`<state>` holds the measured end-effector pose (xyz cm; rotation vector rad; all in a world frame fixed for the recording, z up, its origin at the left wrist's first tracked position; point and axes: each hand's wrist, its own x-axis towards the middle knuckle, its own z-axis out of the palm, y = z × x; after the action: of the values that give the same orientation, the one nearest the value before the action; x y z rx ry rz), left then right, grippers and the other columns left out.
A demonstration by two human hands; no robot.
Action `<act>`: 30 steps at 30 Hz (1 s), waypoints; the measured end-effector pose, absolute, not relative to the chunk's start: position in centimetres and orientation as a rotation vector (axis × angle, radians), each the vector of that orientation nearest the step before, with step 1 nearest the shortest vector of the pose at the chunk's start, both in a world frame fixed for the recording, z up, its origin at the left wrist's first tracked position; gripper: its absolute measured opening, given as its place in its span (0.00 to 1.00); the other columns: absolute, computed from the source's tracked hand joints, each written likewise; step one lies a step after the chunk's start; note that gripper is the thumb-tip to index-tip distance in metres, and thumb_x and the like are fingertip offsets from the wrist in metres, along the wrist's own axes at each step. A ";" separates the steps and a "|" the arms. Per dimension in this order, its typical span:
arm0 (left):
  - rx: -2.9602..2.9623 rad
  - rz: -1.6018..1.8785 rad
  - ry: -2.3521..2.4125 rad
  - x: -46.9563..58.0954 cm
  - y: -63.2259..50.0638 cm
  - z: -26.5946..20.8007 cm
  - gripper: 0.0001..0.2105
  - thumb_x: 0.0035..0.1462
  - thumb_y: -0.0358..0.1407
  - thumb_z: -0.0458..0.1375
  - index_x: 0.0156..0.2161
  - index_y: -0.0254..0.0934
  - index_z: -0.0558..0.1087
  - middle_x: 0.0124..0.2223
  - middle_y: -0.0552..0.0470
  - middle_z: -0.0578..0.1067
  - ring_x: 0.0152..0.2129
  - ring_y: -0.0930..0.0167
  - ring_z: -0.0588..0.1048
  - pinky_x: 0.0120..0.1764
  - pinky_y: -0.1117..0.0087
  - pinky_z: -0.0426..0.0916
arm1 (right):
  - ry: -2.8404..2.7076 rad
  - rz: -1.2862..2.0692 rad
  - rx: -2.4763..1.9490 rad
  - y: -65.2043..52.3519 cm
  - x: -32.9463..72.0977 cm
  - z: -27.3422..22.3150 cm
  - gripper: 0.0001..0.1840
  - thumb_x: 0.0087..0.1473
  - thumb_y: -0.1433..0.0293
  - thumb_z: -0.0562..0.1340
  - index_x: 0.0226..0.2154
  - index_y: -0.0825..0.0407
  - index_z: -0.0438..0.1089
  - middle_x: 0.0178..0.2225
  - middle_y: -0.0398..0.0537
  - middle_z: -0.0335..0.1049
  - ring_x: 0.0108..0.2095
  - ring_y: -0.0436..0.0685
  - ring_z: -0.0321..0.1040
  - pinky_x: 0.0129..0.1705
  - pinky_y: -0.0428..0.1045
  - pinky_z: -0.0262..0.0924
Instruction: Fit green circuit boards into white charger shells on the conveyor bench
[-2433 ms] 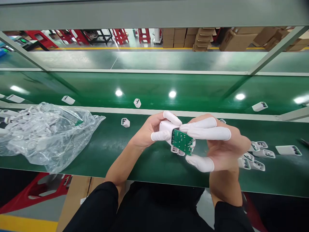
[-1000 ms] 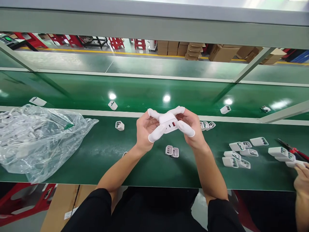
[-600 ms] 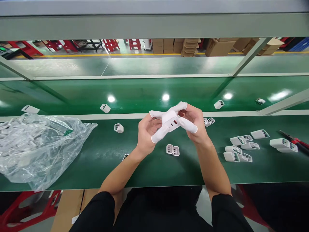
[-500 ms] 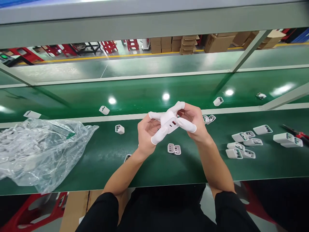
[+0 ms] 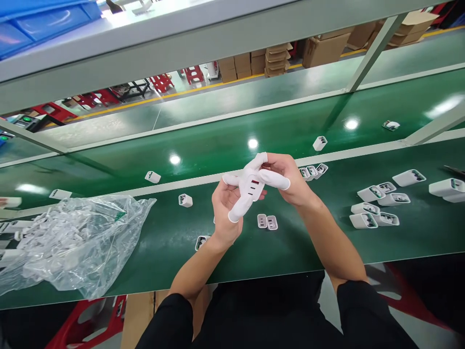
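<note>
Between my two hands is a white USB charger (image 5: pixel 253 187), its port face turned up toward me with one red port and two dark slots. My left hand (image 5: pixel 229 206) grips it from the lower left, thumb on the front edge. From the upper right, my right hand (image 5: pixel 282 177) pinches it with thumb and fingers. White finger cots cover several fingertips on both hands. Just below, two small white port covers (image 5: pixel 267 222) lie side by side on the green bench. Partly behind my left wrist lies an open white charger housing (image 5: pixel 202 242).
A clear plastic bag (image 5: pixel 83 237) of white parts lies at the left. Several charger housings (image 5: pixel 378 206) stand grouped at the right, others (image 5: pixel 313 172) near the rail. A shelf beam (image 5: pixel 181 55) with a blue bin (image 5: pixel 47 24) crosses above.
The view has tilted and shifted. Both hands still hold the charger, which has turned slightly so its port face points more downward toward me. At the far left edge, another person's hand has appeared.
</note>
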<state>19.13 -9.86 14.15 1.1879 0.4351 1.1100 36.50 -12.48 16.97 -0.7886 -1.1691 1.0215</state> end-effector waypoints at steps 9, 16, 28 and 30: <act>1.181 1.111 0.371 19.3 -10.2 13.9 0.24 0.57 0.52 0.80 0.48 0.42 0.78 0.46 0.49 0.86 0.36 0.60 0.90 0.44 0.57 0.90 | -1.205 0.964 -0.800 -12.7 36.7 17.0 0.19 0.60 0.51 0.79 0.40 0.50 0.85 0.29 0.42 0.75 0.29 0.52 0.67 0.30 0.48 0.66; 1.175 1.091 0.363 19.4 -10.2 14.0 0.24 0.56 0.50 0.81 0.50 0.41 0.78 0.47 0.49 0.86 0.38 0.59 0.90 0.46 0.56 0.90 | -1.184 0.983 -0.828 -13.1 36.6 17.1 0.19 0.61 0.51 0.78 0.41 0.50 0.85 0.36 0.47 0.76 0.33 0.54 0.67 0.30 0.48 0.65; 1.138 1.059 0.368 19.6 -10.3 13.8 0.26 0.55 0.49 0.81 0.52 0.42 0.78 0.48 0.47 0.88 0.38 0.58 0.91 0.47 0.53 0.90 | -1.208 0.954 -0.856 -12.9 36.6 17.5 0.22 0.62 0.48 0.77 0.39 0.51 0.84 0.32 0.45 0.76 0.32 0.53 0.69 0.30 0.48 0.64; 1.132 1.047 0.377 19.6 -10.3 13.8 0.27 0.55 0.50 0.82 0.53 0.42 0.77 0.49 0.46 0.88 0.39 0.57 0.91 0.48 0.52 0.90 | -1.206 0.956 -0.862 -13.0 36.7 17.5 0.21 0.62 0.49 0.77 0.39 0.50 0.85 0.33 0.45 0.77 0.32 0.53 0.69 0.30 0.48 0.63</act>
<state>19.64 -10.27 13.79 1.1318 0.3770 1.0469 36.70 -12.96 17.46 -0.8620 -1.2056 0.9563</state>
